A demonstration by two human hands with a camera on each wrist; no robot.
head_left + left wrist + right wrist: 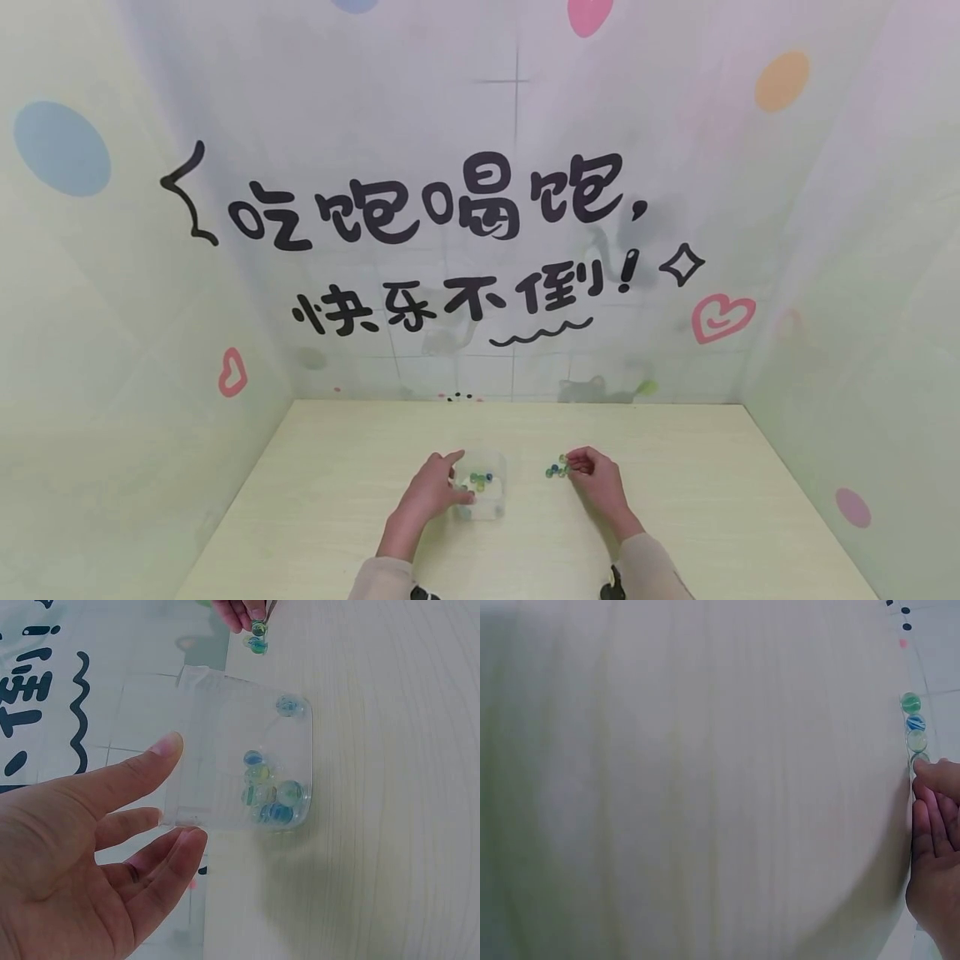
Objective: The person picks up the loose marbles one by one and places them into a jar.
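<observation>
A clear plastic box (492,461) stands on the table, with several green and blue glass marbles (259,776) inside it. My left hand (431,492) grips the box from its left side, thumb and fingers spread across it. To the right of the box, a small cluster of marbles (555,470) lies on the tabletop. Beside that cluster, my right hand (598,482) pinches a greenish marble (920,759) at its fingertips, which partly cover it. More marbles, one green (910,703) and one blue (916,722), line up just past those fingertips.
Both hands work over a pale wooden table (337,467). Its back edge meets a printed cloth wall (450,100) with large black lettering, and similar cloth panels (862,333) close off the two sides.
</observation>
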